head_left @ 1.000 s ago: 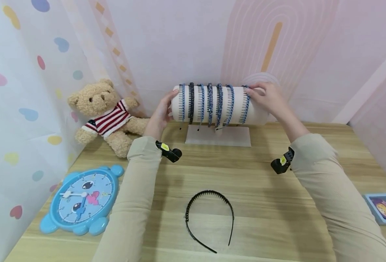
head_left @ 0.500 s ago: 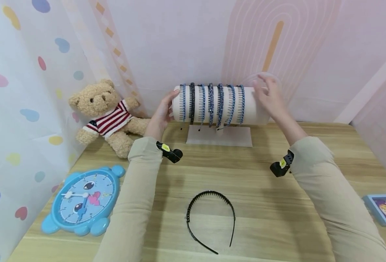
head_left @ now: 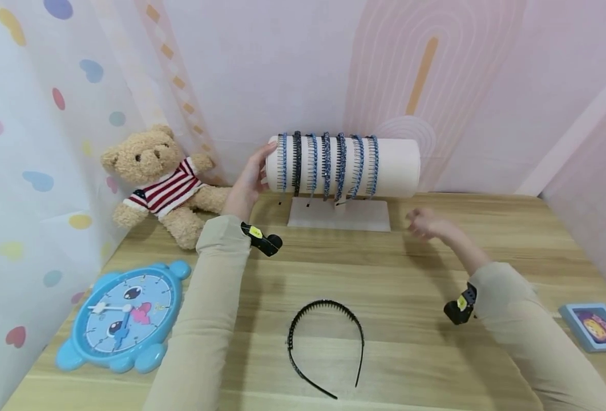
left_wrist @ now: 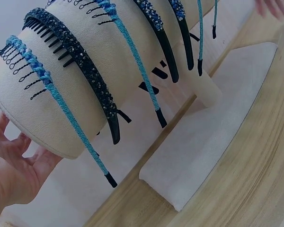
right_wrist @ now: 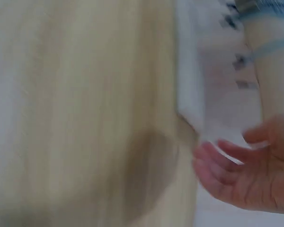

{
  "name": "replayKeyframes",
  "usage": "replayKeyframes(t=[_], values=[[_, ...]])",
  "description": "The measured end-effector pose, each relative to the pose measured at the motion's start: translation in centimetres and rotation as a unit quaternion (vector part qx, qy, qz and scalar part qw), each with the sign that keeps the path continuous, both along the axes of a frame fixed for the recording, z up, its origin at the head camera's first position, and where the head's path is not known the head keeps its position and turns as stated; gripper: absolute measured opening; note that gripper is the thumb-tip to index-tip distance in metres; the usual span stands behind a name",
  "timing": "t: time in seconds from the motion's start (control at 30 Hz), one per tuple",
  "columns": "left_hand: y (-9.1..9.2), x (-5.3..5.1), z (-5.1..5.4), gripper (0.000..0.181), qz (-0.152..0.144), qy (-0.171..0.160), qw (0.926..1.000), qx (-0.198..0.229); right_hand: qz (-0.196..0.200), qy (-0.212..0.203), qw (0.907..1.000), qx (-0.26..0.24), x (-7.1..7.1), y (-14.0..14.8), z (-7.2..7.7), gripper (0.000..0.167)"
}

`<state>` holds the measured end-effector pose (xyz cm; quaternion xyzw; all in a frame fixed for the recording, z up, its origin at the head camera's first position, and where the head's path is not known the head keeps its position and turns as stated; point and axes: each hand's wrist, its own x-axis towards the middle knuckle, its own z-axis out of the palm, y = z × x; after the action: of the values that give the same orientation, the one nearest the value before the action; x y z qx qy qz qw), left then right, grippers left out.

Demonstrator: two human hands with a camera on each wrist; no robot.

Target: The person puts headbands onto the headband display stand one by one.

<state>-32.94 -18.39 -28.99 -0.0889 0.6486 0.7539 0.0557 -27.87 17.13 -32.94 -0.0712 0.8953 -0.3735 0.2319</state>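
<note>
A white padded headband display stand (head_left: 398, 168) holds several blue and black toothed headbands side by side on its roll. At the roll's left end, my left hand (head_left: 251, 177) grips it; in the left wrist view its fingers go behind the end face, partly hidden. The leftmost headband (left_wrist: 68, 116) is light blue braid with black tips, beside a black glittery headband (left_wrist: 80, 61). My right hand (head_left: 428, 224) is off the stand, in the air to the right of its base (head_left: 303, 212), loosely bent and holding nothing. A black headband (head_left: 326, 302) lies on the table in front.
A teddy bear (head_left: 166, 185) in a striped shirt sits left of the stand. The blue toy clock (head_left: 166, 319) lies at the left of the wooden table (head_left: 405, 342). At the right is a small blue framed picture (head_left: 596, 326). A patterned curtain (head_left: 293, 68) hangs behind.
The rightmost headband has slid left along the roll, close to its neighbour. My right hand has let go of it and come down toward the table. The left hand stays put.
</note>
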Motion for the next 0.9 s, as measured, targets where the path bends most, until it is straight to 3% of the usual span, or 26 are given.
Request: replayKeyframes(t=[0.13,0.27,0.4,0.57,0.63,0.73,0.8,0.9], values=[[-0.2,0.0,0.0,0.046,0.005,0.000,1.0000,-0.002,0.139,-0.050,0.9887,0.023,1.5,-3.5,-1.5,0.047],[-0.1,0.2,0.0,0.044,0.005,0.003,1.0000,-0.005,0.261,-0.023,0.9644,0.037,3.4,-7.5,-2.2,0.042],[0.0,0.3,0.2,0.043,0.005,0.006,1.0000,-0.004,0.339,0.014,0.9391,0.055,5.4,-10.7,-2.8,0.035],[0.3,0.2,0.2,0.048,-0.002,0.004,1.0000,-0.002,0.359,0.062,0.9272,0.087,7.1,-12.4,-3.0,0.015],[0.3,0.1,0.2,0.049,-0.004,0.003,1.0000,0.000,0.365,0.083,0.9216,0.104,7.2,-12.3,-2.8,0.011],[0.3,0.1,0.2,0.048,-0.004,0.003,1.0000,0.001,0.352,0.096,0.9225,0.126,6.8,-11.2,-2.1,0.010],[0.2,0.0,0.1,0.048,-0.002,0.001,1.0000,0.000,0.340,0.100,0.9258,0.131,6.1,-10.0,-1.5,0.012],[-0.1,-0.5,-0.3,0.049,0.001,0.003,1.0000,0.001,0.293,0.079,0.9469,0.106,4.7,-7.4,-0.3,0.017]])
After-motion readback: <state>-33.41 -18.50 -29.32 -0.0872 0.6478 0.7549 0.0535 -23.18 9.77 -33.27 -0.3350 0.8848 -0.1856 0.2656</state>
